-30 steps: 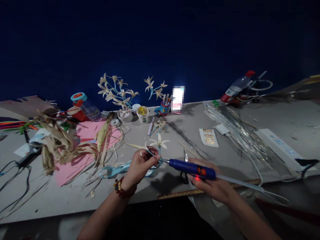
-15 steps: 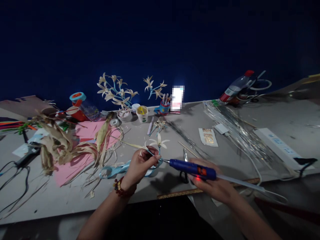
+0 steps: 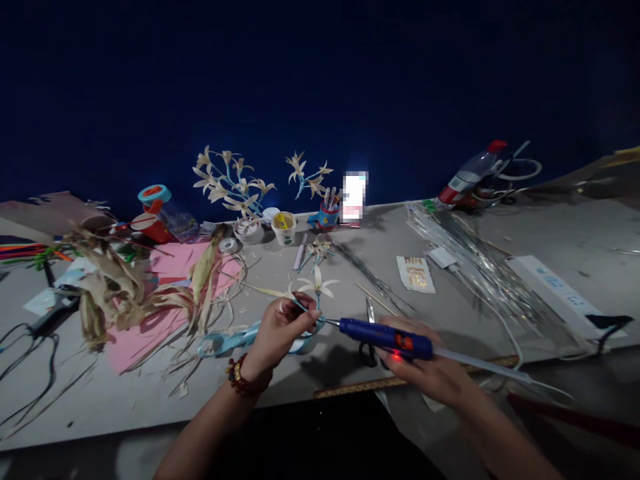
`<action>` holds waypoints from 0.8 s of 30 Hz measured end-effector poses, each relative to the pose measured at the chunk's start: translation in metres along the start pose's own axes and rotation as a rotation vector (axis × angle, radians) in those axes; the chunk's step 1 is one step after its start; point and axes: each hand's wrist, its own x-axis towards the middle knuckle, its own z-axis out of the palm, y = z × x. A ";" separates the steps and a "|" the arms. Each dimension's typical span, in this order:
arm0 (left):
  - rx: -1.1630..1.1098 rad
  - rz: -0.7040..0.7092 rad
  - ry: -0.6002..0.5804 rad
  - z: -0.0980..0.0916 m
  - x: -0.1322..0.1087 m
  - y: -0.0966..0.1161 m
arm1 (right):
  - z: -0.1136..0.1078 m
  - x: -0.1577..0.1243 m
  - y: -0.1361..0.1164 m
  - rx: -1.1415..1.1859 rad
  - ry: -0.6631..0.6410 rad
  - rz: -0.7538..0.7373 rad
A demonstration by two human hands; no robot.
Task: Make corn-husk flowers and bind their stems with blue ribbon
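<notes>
My left hand [image 3: 281, 331] is closed in a pinch on the blue-wrapped stem of a cream husk flower [image 3: 318, 286], just above the grey table [image 3: 480, 313]. A light blue ribbon [image 3: 225, 341] trails from under that hand to the left. My right hand [image 3: 425, 370] grips a blue hot glue gun [image 3: 385, 337] with a red light lit. The gun's metal nozzle points left and meets the stem at my left fingertips. A clear glue stick [image 3: 480, 365] sticks out of the gun's back end.
Scissors [image 3: 371, 313] lie just behind the gun. Dried corn husks [image 3: 120, 287] cover pink paper [image 3: 170, 267] on the left. Finished flower branches [image 3: 235, 183], cups and a lit phone [image 3: 355, 197] stand at the back. Clear strips [image 3: 465, 253], a power strip [image 3: 555, 293] and a bottle [image 3: 475, 173] lie right.
</notes>
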 end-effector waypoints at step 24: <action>0.096 -0.038 0.054 -0.005 0.000 -0.001 | -0.057 -0.066 0.130 -0.803 0.341 0.429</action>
